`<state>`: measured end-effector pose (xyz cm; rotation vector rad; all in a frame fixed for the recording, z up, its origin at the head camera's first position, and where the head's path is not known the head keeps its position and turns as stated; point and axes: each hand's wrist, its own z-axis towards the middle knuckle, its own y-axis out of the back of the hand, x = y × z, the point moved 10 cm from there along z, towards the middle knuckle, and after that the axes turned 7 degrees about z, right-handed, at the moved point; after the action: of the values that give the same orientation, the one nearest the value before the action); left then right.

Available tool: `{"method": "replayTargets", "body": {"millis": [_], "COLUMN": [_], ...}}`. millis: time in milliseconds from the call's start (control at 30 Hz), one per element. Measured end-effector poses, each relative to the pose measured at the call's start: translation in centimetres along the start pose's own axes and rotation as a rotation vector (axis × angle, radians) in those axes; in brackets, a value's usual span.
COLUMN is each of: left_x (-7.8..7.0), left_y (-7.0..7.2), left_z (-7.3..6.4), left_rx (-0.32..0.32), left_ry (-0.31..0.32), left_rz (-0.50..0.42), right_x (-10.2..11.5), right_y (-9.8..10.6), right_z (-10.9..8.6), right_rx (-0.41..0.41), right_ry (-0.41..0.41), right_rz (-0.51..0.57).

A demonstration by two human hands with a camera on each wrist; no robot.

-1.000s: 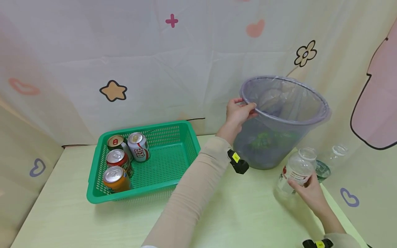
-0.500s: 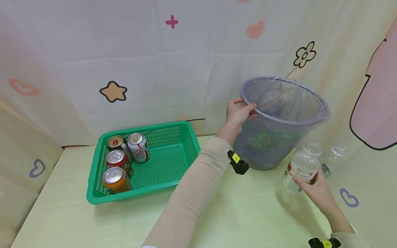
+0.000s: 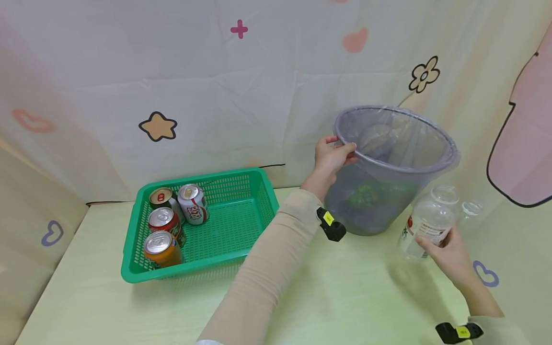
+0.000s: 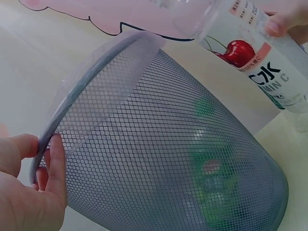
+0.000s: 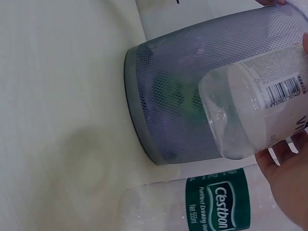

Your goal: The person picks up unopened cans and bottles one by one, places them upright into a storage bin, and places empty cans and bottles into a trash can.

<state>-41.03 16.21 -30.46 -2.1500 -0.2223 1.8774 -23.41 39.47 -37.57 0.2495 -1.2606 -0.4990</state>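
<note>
A grey mesh wastebasket [image 3: 366,211] lined with a clear bag stands at the right of the table. My left hand [image 3: 329,155] pinches its near-left rim, thumb outside in the left wrist view. My right hand [image 3: 450,256] grips a clear wide-mouthed plastic bottle [image 3: 431,215] with a white cherry label [image 4: 240,53], neck tilted up to the right, beside the basket. Greenish contents [image 4: 211,178] show through the mesh. Behind the held bottle stands a clear water bottle [image 3: 471,211]; its dark green label [image 5: 219,199] shows in the right wrist view.
A green plastic basket [image 3: 233,261] sits at the left of the table. Several drink cans stand in its left part, among them an orange can [image 3: 166,256] and a white can [image 3: 192,206]. A patterned curtain [image 3: 258,96] hangs behind and at both sides.
My right hand has carried the bottle a little to the right and upward, overlapping more of the water bottle. My left hand stays on the wastebasket rim.
</note>
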Motion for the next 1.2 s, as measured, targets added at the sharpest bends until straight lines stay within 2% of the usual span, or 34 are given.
{"method": "replayTargets", "body": {"millis": [300, 633, 1200], "left_x": [-0.1, -0.1, 0.0], "left_y": [-0.1, -0.1, 0.0], "left_z": [0.0, 0.0, 0.1], "left_rx": [0.001, -0.004, 0.0], "left_ry": [-0.002, -0.006, -0.018], "left_rz": [-0.001, -0.006, -0.009], "right_x": [1.6, 3.4, 6.0], "right_y": [0.3, 0.8, 1.8], "right_z": [0.7, 1.6, 2.8], "right_rx": [0.022, 0.027, 0.07], "right_ry": [0.017, 0.071, 0.049], "right_rz": [-0.037, -0.03, -0.076]}}
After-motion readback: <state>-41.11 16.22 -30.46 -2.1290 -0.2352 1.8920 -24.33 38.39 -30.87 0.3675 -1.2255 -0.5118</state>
